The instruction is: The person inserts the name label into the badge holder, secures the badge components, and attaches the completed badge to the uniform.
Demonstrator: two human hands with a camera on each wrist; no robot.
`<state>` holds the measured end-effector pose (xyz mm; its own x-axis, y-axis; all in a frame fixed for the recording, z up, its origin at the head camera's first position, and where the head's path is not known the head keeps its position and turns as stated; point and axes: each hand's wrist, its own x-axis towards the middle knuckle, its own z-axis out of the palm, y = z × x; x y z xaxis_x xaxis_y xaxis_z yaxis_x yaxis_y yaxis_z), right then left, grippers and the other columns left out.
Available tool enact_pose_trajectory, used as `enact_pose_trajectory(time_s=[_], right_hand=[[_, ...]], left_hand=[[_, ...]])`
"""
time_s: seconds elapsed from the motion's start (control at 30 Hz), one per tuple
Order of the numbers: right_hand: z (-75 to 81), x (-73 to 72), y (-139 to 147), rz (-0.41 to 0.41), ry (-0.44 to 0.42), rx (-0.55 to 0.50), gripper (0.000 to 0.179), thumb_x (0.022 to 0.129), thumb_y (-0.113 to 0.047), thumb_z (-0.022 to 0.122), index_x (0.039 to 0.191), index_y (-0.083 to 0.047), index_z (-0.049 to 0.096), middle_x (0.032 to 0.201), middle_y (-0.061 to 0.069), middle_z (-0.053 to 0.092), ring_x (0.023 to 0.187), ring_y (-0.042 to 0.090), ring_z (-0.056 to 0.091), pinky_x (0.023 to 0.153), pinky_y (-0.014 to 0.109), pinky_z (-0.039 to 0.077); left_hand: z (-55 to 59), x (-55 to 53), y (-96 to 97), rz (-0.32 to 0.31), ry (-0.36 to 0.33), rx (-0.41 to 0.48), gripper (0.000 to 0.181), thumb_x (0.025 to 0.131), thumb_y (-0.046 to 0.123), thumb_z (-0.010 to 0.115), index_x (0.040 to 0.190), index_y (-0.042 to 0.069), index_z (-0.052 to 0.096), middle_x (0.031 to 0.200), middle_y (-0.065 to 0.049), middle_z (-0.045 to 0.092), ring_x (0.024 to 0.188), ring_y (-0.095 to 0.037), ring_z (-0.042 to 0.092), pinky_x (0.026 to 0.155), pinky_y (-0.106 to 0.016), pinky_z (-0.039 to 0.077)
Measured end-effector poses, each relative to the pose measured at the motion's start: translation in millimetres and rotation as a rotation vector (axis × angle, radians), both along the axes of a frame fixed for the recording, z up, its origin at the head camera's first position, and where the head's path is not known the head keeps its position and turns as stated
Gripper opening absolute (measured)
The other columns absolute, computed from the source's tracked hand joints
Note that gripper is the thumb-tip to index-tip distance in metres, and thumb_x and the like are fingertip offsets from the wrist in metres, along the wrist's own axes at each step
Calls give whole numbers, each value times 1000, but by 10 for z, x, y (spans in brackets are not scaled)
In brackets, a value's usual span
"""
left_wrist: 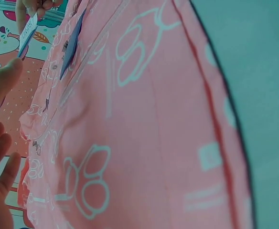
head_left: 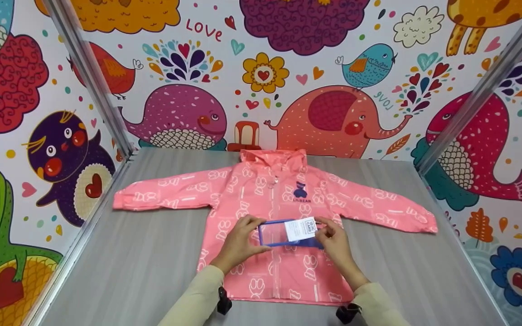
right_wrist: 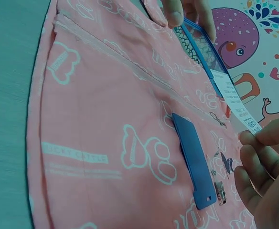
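A blue-rimmed clear card holder [head_left: 272, 233] is held above a pink hooded jacket [head_left: 252, 267]. My left hand [head_left: 239, 242] grips the holder's left end between thumb and fingers. At the other end, my right hand [head_left: 335, 242] pinches the edge of a white printed card [right_wrist: 235, 107]. The card overlaps the holder's right end; how far it sits inside cannot be told. A flat blue piece [right_wrist: 194, 162] with a small slot lies on the jacket below my right hand, beside a metal clip [right_wrist: 220, 193].
The jacket lies front up with both sleeves spread on a grey table [head_left: 107, 258]. Its hood points to the back wall [head_left: 252, 68], which is covered in cartoon animals. Metal posts [head_left: 93, 86] stand at the corners.
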<state>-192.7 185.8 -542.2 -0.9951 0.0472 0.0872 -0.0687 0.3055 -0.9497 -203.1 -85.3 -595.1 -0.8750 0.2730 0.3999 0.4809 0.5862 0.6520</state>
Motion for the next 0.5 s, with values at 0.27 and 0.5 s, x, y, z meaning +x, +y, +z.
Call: enact_pose_trajectory(time_s=[0.27, 0.5], right_hand=[[-82, 24, -67, -15, 62, 13, 35, 85, 12, 60, 119, 7, 65, 72, 18, 62, 59, 4, 49, 56, 16, 41], [-116, 39, -128, -29, 126, 64, 34, 84, 13, 60, 118, 6, 65, 74, 28, 62, 59, 5, 49, 57, 15, 40]], left_hand=[[-3, 5, 6, -5, 4, 6, 69, 67, 33, 91, 128, 17, 64, 118, 4, 59, 105, -14, 57, 89, -35, 55], [-17, 12, 4, -9, 18, 2, 69, 67, 36, 90, 128, 18, 64, 117, 4, 59, 105, -15, 57, 88, -33, 55]])
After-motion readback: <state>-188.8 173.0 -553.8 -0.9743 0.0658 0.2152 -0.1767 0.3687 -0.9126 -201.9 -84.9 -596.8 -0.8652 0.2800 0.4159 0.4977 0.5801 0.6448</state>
